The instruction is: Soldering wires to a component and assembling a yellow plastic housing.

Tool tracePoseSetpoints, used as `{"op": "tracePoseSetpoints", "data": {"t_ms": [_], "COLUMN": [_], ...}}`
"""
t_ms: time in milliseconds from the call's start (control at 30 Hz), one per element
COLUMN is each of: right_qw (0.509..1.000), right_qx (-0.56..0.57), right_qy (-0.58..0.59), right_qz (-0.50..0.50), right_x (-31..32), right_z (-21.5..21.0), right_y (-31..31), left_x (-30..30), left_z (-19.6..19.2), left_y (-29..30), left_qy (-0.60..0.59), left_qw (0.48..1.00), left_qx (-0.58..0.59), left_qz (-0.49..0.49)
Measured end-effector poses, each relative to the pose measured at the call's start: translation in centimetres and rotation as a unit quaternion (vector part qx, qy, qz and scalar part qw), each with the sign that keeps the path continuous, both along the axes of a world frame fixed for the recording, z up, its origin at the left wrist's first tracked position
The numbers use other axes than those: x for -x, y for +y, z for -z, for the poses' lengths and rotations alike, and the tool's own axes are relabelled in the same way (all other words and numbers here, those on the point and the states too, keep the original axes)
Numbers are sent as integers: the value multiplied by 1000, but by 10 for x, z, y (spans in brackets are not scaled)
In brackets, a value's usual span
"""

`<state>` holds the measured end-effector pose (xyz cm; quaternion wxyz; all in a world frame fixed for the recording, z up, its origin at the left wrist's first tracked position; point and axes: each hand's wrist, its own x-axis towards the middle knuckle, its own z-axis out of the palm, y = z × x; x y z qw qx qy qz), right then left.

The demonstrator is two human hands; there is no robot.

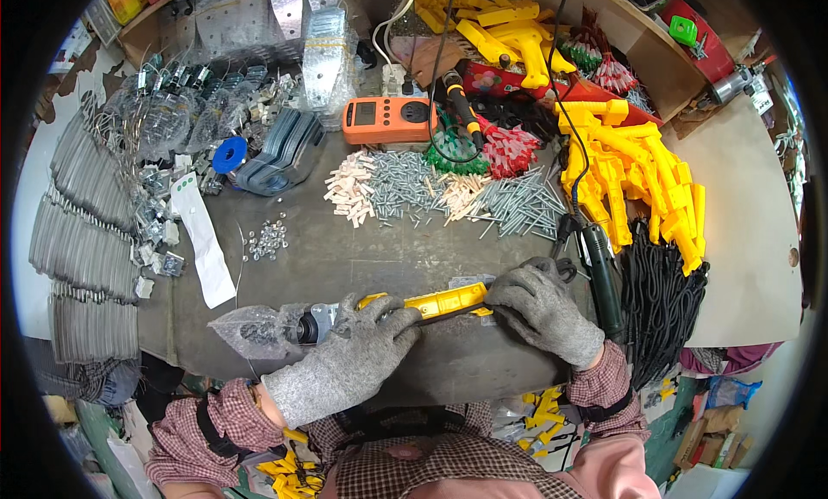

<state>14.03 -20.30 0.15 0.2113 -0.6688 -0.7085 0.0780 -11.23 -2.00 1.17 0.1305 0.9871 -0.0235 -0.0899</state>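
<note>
A yellow plastic handle shell [444, 302] lies lengthwise near the table's front edge, its hollow inner side partly showing. My left hand [354, 352], in a grey glove, is closed around its left part, where a grey-blue piece with a black round part [307, 328] sticks out. Past that piece, a clear plastic wrap [254, 328] covers something dark. My right hand [542, 311], also gloved, pinches the shell's right end. A black cord [565, 270] loops just behind my right fingers; whether it joins the shell is hidden.
Screws [401, 184] and an orange multimeter [390, 119] sit farther back. On the right are a dark electric screwdriver [601, 279], yellow handle shells [634, 171] and black cords [660, 313]. Leftward are stacked metal plates [90, 240], a paper strip [205, 244] and small metal nuts [267, 238].
</note>
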Motion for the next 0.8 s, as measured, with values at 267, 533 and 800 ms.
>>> {"op": "tracePoseSetpoints", "data": {"t_ms": [267,533,800], "right_qw": [998,998,987], "right_qx": [58,67,127], "right_qy": [2,4,57], "right_qz": [22,2,82], "right_x": [-1,-1,14], "right_z": [-3,1,-3], "right_y": [0,2,10], "left_x": [0,-1,-8], "left_z": [5,5,-4], "left_y": [-4,-7,-15], "left_qy": [-60,-41,-22], "left_qw": [998,999,998], "left_qx": [10,-12,-61], "left_qz": [-33,-30,-22]}}
